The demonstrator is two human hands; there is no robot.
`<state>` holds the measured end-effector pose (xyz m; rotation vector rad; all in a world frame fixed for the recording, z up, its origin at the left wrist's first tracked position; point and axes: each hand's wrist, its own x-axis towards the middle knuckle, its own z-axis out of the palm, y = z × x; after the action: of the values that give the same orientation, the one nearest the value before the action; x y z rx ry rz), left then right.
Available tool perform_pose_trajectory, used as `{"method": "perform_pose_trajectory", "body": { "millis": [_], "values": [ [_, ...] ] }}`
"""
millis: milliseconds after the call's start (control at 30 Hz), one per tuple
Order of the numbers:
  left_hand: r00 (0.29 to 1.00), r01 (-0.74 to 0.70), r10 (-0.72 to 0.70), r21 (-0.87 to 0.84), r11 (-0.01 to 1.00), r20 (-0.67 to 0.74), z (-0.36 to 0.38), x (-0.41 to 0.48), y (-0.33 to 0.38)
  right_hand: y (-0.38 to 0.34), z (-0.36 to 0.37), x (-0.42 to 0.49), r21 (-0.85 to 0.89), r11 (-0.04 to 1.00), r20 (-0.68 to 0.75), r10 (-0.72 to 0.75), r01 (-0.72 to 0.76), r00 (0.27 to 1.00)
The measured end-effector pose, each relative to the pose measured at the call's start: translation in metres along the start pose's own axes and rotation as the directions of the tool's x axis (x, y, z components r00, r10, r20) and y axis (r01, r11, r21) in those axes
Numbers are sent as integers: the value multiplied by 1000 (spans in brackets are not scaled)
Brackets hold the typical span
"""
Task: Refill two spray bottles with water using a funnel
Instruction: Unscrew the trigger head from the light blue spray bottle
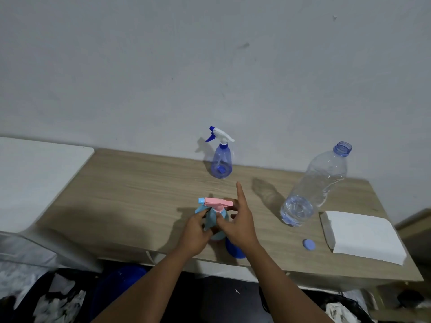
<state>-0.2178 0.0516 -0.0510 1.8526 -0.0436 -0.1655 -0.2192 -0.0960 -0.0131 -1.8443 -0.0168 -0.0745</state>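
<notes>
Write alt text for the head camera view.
Both hands hold a pale blue spray bottle on a wooden table: left hand on its body, right hand at its pink-headed neck. Farther back stand a second spray bottle and an open, nearly empty water bottle.

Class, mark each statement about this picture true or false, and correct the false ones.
1. The water bottle is capped. False: its mouth is open; the cap lies on the table.
2. The left hand and the right hand both hold the pink-topped bottle. True.
3. The blue bottle stands near the wall, untouched. True.
4. The water bottle is full. False: water fills only its bottom.
5. The white pad lies left of the hands. False: it lies to their right.
</notes>
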Motion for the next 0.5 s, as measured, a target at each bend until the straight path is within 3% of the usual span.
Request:
{"method": "perform_pose_trajectory", "body": {
  "millis": [500],
  "values": [
    [1000, 25, -25, 7, 1000, -10, 2, 0, -4, 7, 5, 3, -53, 997, -51, 51, -53, 997]
  ]
}}
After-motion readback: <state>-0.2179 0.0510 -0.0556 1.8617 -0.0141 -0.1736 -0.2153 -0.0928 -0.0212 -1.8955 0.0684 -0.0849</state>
